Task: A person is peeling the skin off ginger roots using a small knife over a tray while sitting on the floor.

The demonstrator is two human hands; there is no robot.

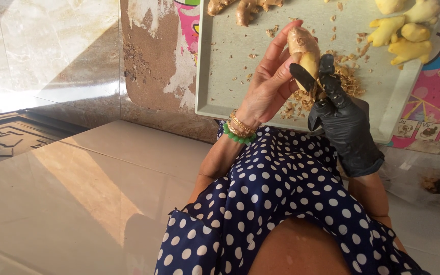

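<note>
While sunlit floor tiles fill the lower left of the frame, a navy dress with white dots covers the person's lap at lower centre. Above it, in the upper centre, lies a pale rectangular tray, resting partly on a bright patterned mat at the right edge. Peeled yellow ginger pieces sit in the tray's upper right corner, unpeeled brown ones at its top edge, and a heap of peel scraps lies near the middle. Over the tray, the bare left hand, wearing gold and green bracelets at the wrist, has its fingers curled around a ginger root, pinching it upright between thumb and fingertips. Just right of it, the right hand, in a black glove, has its fingers closed on a dark-bladed knife, whose blade touches the root's lower part.
</note>
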